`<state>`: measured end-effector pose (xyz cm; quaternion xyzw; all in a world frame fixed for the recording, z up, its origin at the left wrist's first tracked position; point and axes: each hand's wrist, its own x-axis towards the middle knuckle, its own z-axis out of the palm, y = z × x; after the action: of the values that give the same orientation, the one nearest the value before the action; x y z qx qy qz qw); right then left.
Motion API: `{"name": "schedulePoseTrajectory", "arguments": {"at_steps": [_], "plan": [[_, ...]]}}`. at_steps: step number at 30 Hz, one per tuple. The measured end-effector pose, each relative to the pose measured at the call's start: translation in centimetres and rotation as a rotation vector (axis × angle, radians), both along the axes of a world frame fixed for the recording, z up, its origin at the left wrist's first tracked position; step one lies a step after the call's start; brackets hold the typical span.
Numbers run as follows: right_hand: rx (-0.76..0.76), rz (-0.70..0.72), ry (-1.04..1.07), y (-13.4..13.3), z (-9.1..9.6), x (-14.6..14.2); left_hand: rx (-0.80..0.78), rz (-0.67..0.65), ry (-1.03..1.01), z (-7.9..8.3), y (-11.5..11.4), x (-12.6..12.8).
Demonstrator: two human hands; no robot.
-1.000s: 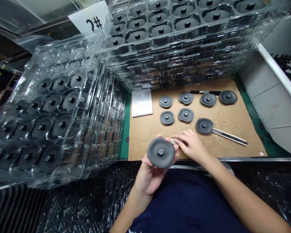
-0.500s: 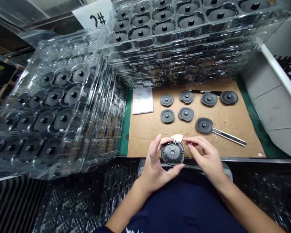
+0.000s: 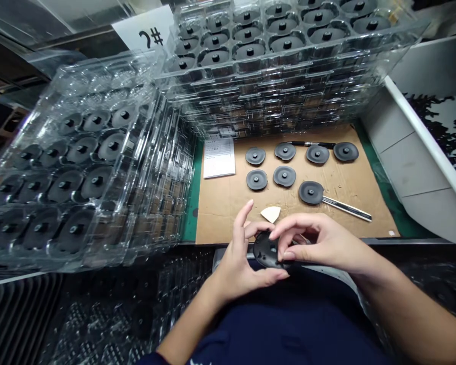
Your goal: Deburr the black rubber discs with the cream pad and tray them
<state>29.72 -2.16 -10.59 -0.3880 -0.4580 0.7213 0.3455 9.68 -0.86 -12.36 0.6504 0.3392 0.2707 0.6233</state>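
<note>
Head view, looking down over a bench. Black disc (image 3: 266, 250) sits low between both hands, tilted, just behind the metal bench edge (image 3: 403, 242) and partly covered by fingers. Left hand (image 3: 243, 266) cups it from below, palm up, fingers curled against its rim, with the index finger raised clear of it. Right hand (image 3: 321, 238) reaches in from the right and pinches the disc's right side between its fingertips (image 3: 287, 256) and thumb. Both hands are closed on the disc, which is gripped, not resting on anything.

Pale three-cornered scrap (image 3: 270, 214) lies on the cardboard sheet (image 3: 220, 213), just above the hands and not touching them. Seven more black discs (image 3: 283, 176) sit on the sheet in loose rows, each with a central knob. The nearest of these overlaps the end of a utility knife (image 3: 345, 208). Black pen (image 3: 311, 144) lies behind the back row, and a printed paper sheet (image 3: 219, 158) lies at the cardboard's back left corner. Green mat (image 3: 190, 213) shows along the left edge.

Clear plastic trays (image 3: 273, 91) stand stacked behind the cardboard, with a second stack (image 3: 79, 167) to the left, both holding rows of discs. Card marked "2#" (image 3: 144, 35) sits behind them.
</note>
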Motion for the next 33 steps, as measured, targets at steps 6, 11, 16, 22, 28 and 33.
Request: {"name": "schedulePoseTrajectory", "arguments": {"at_steps": [6,11,16,22,28,33], "plan": [[-0.114,0.032,0.085,-0.5,0.3,0.3,-0.119,-0.052,-0.039,0.4,-0.3,0.4],[-0.126,-0.145,0.060,-2.2,-0.4,0.3,-0.023,-0.027,-0.015,0.1,-0.3,0.8],[-0.023,-0.410,0.020,-4.4,-1.4,0.6,0.129,-0.045,-0.031,-0.1,-0.2,1.7],[0.193,-0.606,-0.336,-6.1,-1.5,1.0,0.444,0.075,0.061,-0.3,0.1,3.2],[0.166,-0.693,-0.352,-6.4,-1.0,0.6,0.788,0.140,0.180,-0.6,0.4,4.3],[0.152,-0.740,-0.452,-6.0,-1.0,0.6,1.083,0.135,0.282,-0.3,0.7,4.8]]}}
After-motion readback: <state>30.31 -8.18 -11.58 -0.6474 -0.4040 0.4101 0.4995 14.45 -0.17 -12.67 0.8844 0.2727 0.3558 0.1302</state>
